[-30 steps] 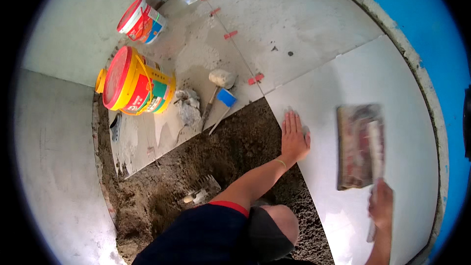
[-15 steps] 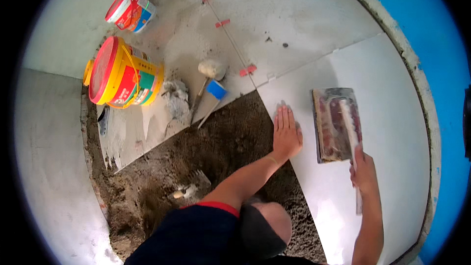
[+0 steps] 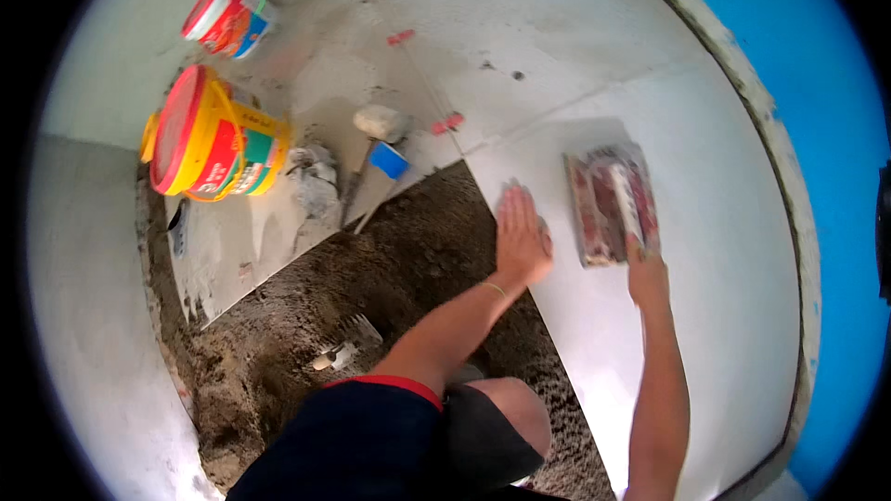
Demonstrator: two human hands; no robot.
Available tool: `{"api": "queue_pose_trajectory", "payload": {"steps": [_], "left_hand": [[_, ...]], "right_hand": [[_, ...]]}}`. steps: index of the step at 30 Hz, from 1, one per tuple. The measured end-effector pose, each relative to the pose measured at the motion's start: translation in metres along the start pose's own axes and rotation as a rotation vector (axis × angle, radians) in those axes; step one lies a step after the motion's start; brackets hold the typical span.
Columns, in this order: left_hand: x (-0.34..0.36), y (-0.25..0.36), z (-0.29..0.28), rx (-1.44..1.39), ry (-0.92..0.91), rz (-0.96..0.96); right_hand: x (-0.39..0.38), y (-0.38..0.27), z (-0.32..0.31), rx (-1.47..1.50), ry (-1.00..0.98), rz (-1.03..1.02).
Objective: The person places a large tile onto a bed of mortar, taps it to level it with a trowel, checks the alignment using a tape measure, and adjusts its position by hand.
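Note:
My left hand (image 3: pixel 522 239) lies with its fingers stretched out on the left edge of a large pale tile (image 3: pixel 715 250). Beside it, my right hand (image 3: pixel 647 274) is closed round the handle of a rectangular hand float (image 3: pixel 594 213), smeared and reddish, over the same tile. The float is slightly blurred, and its underside is hidden. Left of the tile edge is a bed of rough brown mortar (image 3: pixel 418 241), where a trowel (image 3: pixel 339 353) with a light handle and a toothed-looking end rests.
At the back left stand a yellow lidded bucket (image 3: pixel 223 144) and a smaller red-and-white bucket (image 3: pixel 227 19). A mallet with a pale head (image 3: pixel 380 121), a blue-headed brush (image 3: pixel 388 160) and a crumpled grey bag (image 3: pixel 314 176) lie nearby. Red clips (image 3: pixel 447 123) line a tile joint. A blue wall (image 3: pixel 798 65) bounds the right.
The float and my right hand have moved farther away across the tile. My left hand keeps its place at the tile edge, while the whole view has shifted slightly.

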State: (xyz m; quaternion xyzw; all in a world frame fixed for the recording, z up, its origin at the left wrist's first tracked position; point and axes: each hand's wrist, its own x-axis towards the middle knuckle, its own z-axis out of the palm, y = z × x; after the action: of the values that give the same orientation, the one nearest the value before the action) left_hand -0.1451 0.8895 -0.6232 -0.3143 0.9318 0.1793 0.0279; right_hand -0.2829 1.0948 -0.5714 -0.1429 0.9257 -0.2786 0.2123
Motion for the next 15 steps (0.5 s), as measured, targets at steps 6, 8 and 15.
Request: {"api": "queue_pose_trajectory", "payload": {"steps": [6,8,15], "left_hand": [[0.036,-0.005,-0.003,0.137,0.015,0.084],[0.068,-0.001,-0.004,0.094,0.091,0.107],[0.165,0.052,0.001,0.102,0.143,0.138]], "right_hand": [[-0.094,0.043,-0.022,0.251,-0.047,0.456],[-0.142,0.071,-0.041,0.517,-0.007,0.653],[-0.234,0.123,-0.234,0.503,0.614,0.928]]}}
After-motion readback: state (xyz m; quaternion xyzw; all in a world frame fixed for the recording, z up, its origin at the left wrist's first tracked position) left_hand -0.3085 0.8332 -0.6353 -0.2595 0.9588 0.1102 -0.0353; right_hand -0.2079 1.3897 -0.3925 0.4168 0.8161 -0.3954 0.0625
